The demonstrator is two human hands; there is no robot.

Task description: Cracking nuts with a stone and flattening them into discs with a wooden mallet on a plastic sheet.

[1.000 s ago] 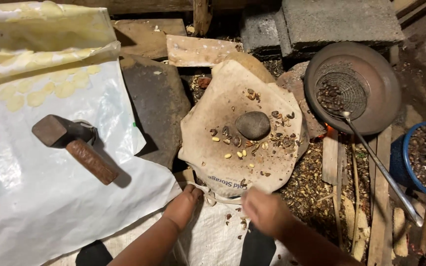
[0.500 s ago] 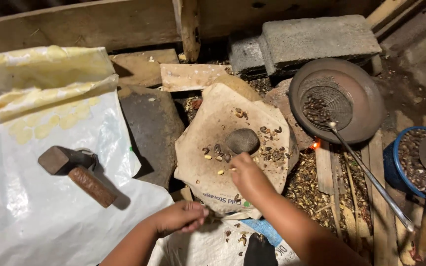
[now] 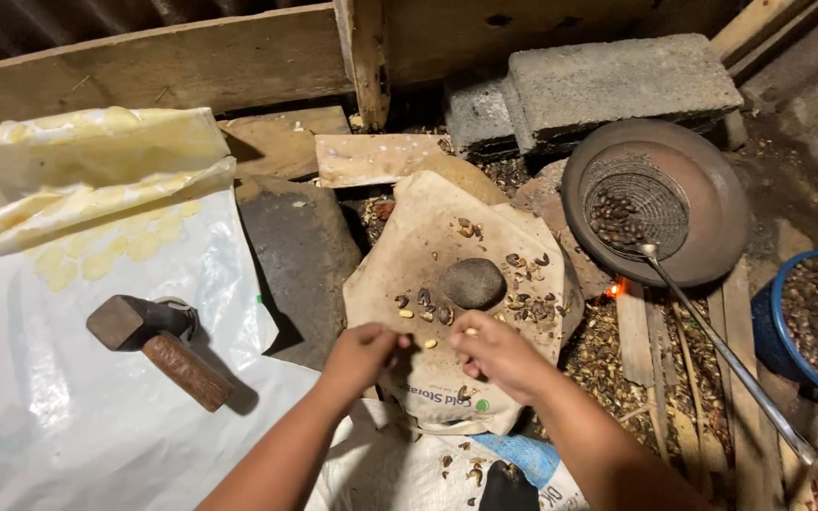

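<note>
White plastic sheet point(image 3: 68, 397) covers the left ground, a wooden mallet point(image 3: 158, 348) lying on it well apart from either hand. Right of centre, a round dark pan point(image 3: 712, 237) holds a wire skimmer point(image 3: 638, 203) loaded with dark nuts; an orange glow point(image 3: 614, 289) shows just under its near rim (embers, by the look). Judgement: sleeve or sacking drifting that way could scorch, since dry shell litter point(image 3: 608, 355) lies right beside the glow. Centre: a brown sack-covered slab point(image 3: 428, 255) carries a smooth grey stone point(image 3: 472, 282) and scattered nuts point(image 3: 523, 298). Both hands work at its near edge. Left hand point(image 3: 364, 352) is curled narrow, fingertips pinched together, apparently on a small nut, though I cannot tell for sure. Right hand point(image 3: 494, 352) is likewise curled, pinching a pale kernel point(image 3: 471, 332) at its fingertips. Risks as I judge them: the kernel slipping into the shell debris and getting lost; the stone rolling off the tilted slab toward the fingers if the sack is tugged.
</note>
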